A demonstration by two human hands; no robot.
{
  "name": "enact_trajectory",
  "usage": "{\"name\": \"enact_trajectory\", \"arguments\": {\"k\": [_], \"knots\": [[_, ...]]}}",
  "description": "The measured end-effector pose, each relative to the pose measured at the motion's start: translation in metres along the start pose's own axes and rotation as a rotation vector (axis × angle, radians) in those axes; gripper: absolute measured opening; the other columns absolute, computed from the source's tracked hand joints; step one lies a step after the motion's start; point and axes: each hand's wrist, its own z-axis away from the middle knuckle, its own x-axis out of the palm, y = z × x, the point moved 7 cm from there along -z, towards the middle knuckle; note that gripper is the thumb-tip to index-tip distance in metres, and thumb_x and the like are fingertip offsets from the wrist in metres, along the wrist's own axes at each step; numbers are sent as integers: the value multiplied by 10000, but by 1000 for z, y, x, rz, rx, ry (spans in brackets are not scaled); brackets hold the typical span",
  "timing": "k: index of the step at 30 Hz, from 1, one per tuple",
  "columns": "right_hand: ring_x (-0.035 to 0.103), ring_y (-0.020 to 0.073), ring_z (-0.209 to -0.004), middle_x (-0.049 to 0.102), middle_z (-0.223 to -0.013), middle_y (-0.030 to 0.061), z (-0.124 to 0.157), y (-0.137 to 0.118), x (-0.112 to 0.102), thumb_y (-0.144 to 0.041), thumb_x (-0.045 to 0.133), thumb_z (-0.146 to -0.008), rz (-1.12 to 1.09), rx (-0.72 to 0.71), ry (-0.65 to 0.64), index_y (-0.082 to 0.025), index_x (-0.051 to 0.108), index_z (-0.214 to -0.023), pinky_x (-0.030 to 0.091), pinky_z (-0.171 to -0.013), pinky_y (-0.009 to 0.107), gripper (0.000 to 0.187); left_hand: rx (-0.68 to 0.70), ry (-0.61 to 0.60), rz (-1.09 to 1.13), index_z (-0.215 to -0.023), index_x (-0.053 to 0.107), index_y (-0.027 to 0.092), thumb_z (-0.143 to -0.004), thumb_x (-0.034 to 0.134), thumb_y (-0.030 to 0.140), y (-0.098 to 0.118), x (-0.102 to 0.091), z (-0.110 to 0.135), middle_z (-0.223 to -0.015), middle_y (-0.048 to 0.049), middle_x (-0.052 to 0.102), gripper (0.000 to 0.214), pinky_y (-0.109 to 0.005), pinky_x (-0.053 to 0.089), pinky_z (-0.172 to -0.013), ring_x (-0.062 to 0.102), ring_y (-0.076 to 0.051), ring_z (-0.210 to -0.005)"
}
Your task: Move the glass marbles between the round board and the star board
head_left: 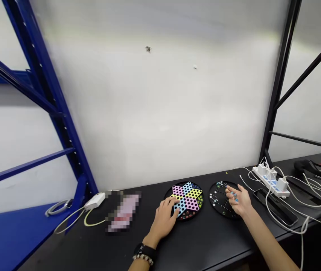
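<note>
A round black board with a star in pink, yellow and blue (187, 198) lies on the black table (200, 244). My left hand (164, 218) rests on its left edge, fingers bent and touching the board. To the right sits a round black tray (219, 201) with small marbles scattered on it. My right hand (239, 201) hovers over that tray, palm turned inward, fingers curled around a few blue marbles (234, 195).
A white power strip (270, 181) with plugs and white cables sits at the right, beside a dark phone (276, 210). A white charger (95, 200) with cables and a blurred pink item (124, 212) lie at the left. Blue shelving (50, 98) stands left, a black frame (279, 82) right.
</note>
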Motion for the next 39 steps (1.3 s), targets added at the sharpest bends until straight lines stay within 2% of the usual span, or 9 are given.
{"name": "enact_trajectory", "arguments": {"k": [5, 8, 11, 17, 22, 27, 29, 34, 39], "knots": [[285, 70, -414, 446, -626, -24, -3, -9, -22, -421, 480, -866, 115, 10, 50, -176, 575, -860, 154, -353, 171, 263, -1, -19, -3, -1166, 603, 322, -944, 405, 380, 0, 1, 0, -1323, -32, 564, 303, -471, 420, -1010, 467, -269, -1268], [247, 80, -395, 342, -531, -70, -4, -38, -50, -471, 500, -847, 530, -162, 201, -184, 586, -780, 157, -381, 209, 307, 1, -9, -14, -1159, 611, 321, -936, 416, 379, 1, 0, 0, -1317, -33, 569, 302, -470, 432, -1000, 479, -272, -1256], [396, 119, -455, 408, -487, -41, -1, -64, -62, -484, 506, -841, 1115, -330, 293, -196, 560, -635, 282, -464, 244, 358, 0, 7, -22, -1143, 619, 318, -928, 429, 374, 2, -1, -1, -1304, -35, 580, 292, -462, 442, -993, 490, -272, -1244], [616, 203, -699, 651, -686, 22, 5, -44, -49, -459, 613, -799, 1680, -278, 116, -221, 688, -933, 383, -622, 271, 283, -7, -18, -5, -1161, 600, 323, -936, 414, 368, 1, 2, -1, -1328, -28, 564, 295, -471, 418, -1008, 468, -270, -1261], [631, 213, -790, 676, -790, 57, -2, -33, -35, -389, 636, -779, 1589, -329, 109, -205, 714, -875, 409, -666, 275, 222, 2, -7, -14, -1167, 609, 312, -936, 417, 372, 1, 1, -1, -1327, -36, 564, 306, -453, 430, -992, 480, -266, -1245], [323, 87, -377, 438, -518, -65, -22, -55, -51, -470, 510, -794, 567, -227, 154, -200, 579, -811, 227, -379, 212, 280, 8, -8, -29, -1170, 606, 322, -943, 412, 375, 0, 1, 0, -1323, -29, 565, 304, -442, 429, -992, 480, -259, -1240], [262, 76, -354, 424, -531, -69, -27, -64, -62, -481, 452, -807, 396, -200, 193, -213, 525, -789, 169, -354, 208, 278, 10, -4, -30, -1158, 611, 324, -944, 410, 374, 0, 1, 0, -1324, -28, 563, 298, -444, 424, -994, 473, -261, -1248], [480, 142, -483, 490, -541, -3, -25, -83, -87, -482, 397, -890, 1133, -286, 386, -203, 533, -677, 320, -474, 246, 376, 5, -10, -21, -1166, 606, 321, -940, 411, 373, -1, 2, -1, -1329, -27, 557, 303, -448, 415, -1004, 469, -257, -1246], [647, 275, -827, 665, -853, 101, -23, -68, -91, -364, 468, -904, 1736, -173, 356, -203, 609, -838, 415, -724, 353, 224, 2, -9, -16, -1171, 606, 319, -935, 415, 360, -1, 2, -1, -1328, -32, 557, 306, -443, 419, -1003, 468, -257, -1248]]}}
